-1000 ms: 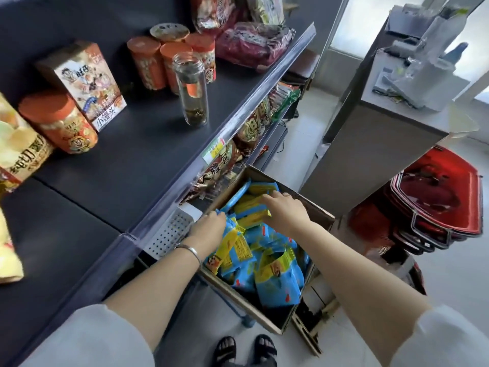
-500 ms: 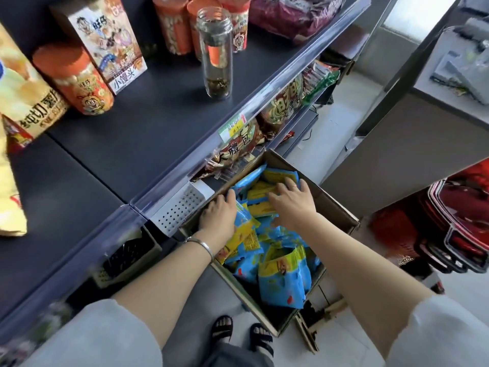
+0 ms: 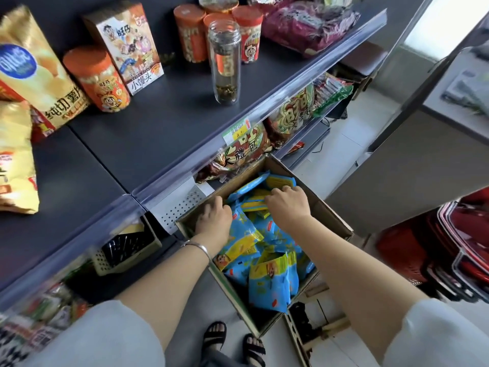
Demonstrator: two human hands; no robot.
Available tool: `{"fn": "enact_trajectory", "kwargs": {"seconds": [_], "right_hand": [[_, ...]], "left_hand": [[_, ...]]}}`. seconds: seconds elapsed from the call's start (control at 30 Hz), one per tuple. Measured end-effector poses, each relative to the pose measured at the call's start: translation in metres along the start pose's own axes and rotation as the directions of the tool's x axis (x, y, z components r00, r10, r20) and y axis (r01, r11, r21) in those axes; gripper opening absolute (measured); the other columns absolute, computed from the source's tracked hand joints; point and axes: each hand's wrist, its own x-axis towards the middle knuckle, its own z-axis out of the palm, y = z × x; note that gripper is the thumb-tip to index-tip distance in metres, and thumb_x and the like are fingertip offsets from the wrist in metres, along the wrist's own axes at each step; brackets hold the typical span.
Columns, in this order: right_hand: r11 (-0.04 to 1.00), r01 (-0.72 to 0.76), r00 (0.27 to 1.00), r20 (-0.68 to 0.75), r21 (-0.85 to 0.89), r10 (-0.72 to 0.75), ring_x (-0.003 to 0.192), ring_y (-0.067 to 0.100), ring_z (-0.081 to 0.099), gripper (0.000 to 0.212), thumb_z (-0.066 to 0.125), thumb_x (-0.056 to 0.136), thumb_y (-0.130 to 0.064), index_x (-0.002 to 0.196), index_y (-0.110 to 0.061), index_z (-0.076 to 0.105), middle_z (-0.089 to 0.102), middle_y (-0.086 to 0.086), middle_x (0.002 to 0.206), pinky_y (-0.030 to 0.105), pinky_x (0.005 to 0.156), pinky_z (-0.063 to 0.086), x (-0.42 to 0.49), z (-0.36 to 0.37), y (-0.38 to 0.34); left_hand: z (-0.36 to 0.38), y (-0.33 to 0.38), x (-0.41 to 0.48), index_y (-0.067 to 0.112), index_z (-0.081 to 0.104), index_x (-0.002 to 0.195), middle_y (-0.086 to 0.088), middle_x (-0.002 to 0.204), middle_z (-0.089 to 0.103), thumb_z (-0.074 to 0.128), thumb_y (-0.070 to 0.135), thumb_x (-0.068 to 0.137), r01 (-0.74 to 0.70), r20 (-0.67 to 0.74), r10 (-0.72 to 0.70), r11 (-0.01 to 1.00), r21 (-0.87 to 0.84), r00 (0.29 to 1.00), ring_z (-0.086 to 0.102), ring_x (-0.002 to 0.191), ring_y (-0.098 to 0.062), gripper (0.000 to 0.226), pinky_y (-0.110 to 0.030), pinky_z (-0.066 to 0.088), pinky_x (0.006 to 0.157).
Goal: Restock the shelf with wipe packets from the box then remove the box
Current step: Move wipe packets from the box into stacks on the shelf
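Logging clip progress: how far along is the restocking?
Done: nothing visible; no wipe packets show on the shelf. In hand: both hands are in the box, the right hand curling fingers round some, the left hand hiding its hold. Left: the well-filled box must be emptied, then removed.

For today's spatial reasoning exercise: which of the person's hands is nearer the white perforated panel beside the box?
Left. The left hand is at the box wall beside the panel; the right hand lies farther across, among the packets.

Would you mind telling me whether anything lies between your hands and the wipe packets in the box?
Nothing visible does: the box is open, and the left hand and right hand both touch the wipe packets.
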Motion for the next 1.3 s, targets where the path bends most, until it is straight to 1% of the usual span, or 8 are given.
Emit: {"fn": "enact_trajectory", "kwargs": {"seconds": [0.2, 0.4, 0.57, 0.7, 0.87, 1.03, 1.2, 1.3], "right_hand": [[0.896, -0.218, 0.976, 0.074, 0.386, 0.205, 0.099, 0.031, 0.059, 0.011, 0.045, 0.095, -0.019, 0.099, -0.024, 0.053, 0.06, 0.004, 0.09, 0.031, 0.066, 0.037, -0.011, -0.018, 0.023], [0.548, -0.37, 0.926, 0.247, 0.75, 0.286, 0.085, 0.027, 0.057, 0.03, 0.056, 0.09, -0.018, 0.12, -0.015, 0.058, 0.055, 0.007, 0.098, 0.038, 0.073, 0.053, -0.015, -0.012, 0.045], [0.291, -0.437, 0.885, 0.35, 0.851, 0.307, 0.098, 0.03, 0.061, 0.035, 0.055, 0.092, -0.014, 0.128, -0.011, 0.054, 0.054, 0.011, 0.107, 0.041, 0.08, 0.058, -0.024, 0.005, 0.046], [0.141, -0.452, 0.865, 0.394, 0.881, 0.311, 0.099, 0.029, 0.059, 0.032, 0.057, 0.092, -0.011, 0.125, -0.01, 0.054, 0.054, 0.014, 0.116, 0.037, 0.075, 0.058, -0.033, 0.004, 0.049], [0.081, -0.422, 0.869, 0.378, 0.903, 0.319, 0.091, 0.026, 0.061, 0.013, 0.057, 0.091, -0.011, 0.104, -0.008, 0.054, 0.053, 0.014, 0.111, 0.037, 0.072, 0.06, -0.041, -0.025, 0.058], [-0.075, -0.266, 0.913, 0.276, 0.961, 0.3, 0.078, 0.017, 0.056, 0.019, 0.059, 0.091, -0.005, 0.108, 0.0, 0.055, 0.049, 0.012, 0.099, 0.034, 0.064, 0.06, -0.053, -0.078, 0.07], [-0.279, -0.062, 0.94, 0.15, 0.958, 0.308, 0.089, 0.024, 0.058, 0.014, 0.057, 0.09, -0.004, 0.103, -0.01, 0.056, 0.055, 0.011, 0.096, 0.029, 0.053, 0.057, -0.062, -0.139, 0.071], [-0.375, 0.065, 0.963, 0.041, 0.925, 0.266, 0.078, 0.018, 0.056, 0.021, 0.055, 0.09, -0.005, 0.106, -0.018, 0.058, 0.061, 0.007, 0.093, 0.028, 0.06, 0.045, -0.065, -0.176, 0.063]], "left_hand": [[-0.007, -0.001, -0.006, 0.017, 0.047, 0.114, -0.008, 0.121, 0.048, 0.054, 0.015, 0.092, -0.035, -0.153, 0.056, 0.99, 0.136, 0.987, 0.045, 0.116, -0.03, 0.024, -0.04, 0.036, 0.097], [0.002, 0.007, -0.004, 0.011, 0.035, 0.129, -0.011, 0.127, 0.048, 0.071, 0.034, 0.082, -0.01, 0.037, 0.009, 1.0, 0.025, 0.999, 0.045, 0.122, -0.032, 0.064, -0.043, 0.037, 0.097], [0.014, 0.009, -0.001, 0.015, 0.046, 0.126, -0.008, 0.13, 0.046, 0.068, 0.037, 0.083, -0.007, 0.064, 0.003, 0.998, 0.063, 0.998, 0.044, 0.124, -0.028, 0.053, -0.041, 0.035, 0.099], [0.003, 0.005, -0.003, 0.02, 0.045, 0.12, -0.004, 0.121, 0.055, 0.063, 0.036, 0.087, -0.006, 0.113, 0.021, 0.991, -0.135, 0.993, 0.055, 0.112, -0.027, 0.04, -0.039, 0.045, 0.085], [-0.039, 0.001, -0.011, 0.018, 0.045, 0.107, -0.002, 0.103, 0.058, 0.065, 0.038, 0.085, -0.031, -0.047, 0.017, 0.948, -0.316, 0.999, 0.059, 0.095, -0.027, 0.036, -0.036, 0.049, 0.077], [-0.11, -0.001, -0.037, 0.015, 0.048, 0.119, -0.009, 0.119, 0.058, 0.067, 0.036, 0.083, -0.085, -0.243, -0.023, 0.901, -0.426, 0.97, 0.057, 0.106, -0.03, 0.046, -0.037, 0.047, 0.085], [-0.192, -0.011, -0.085, 0.017, 0.046, 0.091, -0.005, 0.101, 0.062, 0.069, 0.029, 0.083, -0.173, -0.428, -0.06, 0.857, -0.486, 0.902, 0.061, 0.096, -0.028, 0.027, -0.042, 0.05, 0.081], [-0.234, -0.022, -0.121, 0.01, 0.053, 0.105, -0.008, 0.105, 0.063, 0.068, 0.025, 0.084, -0.205, -0.538, -0.103, 0.852, -0.482, 0.837, 0.061, 0.096, -0.027, 0.03, -0.036, 0.049, 0.08]]}}
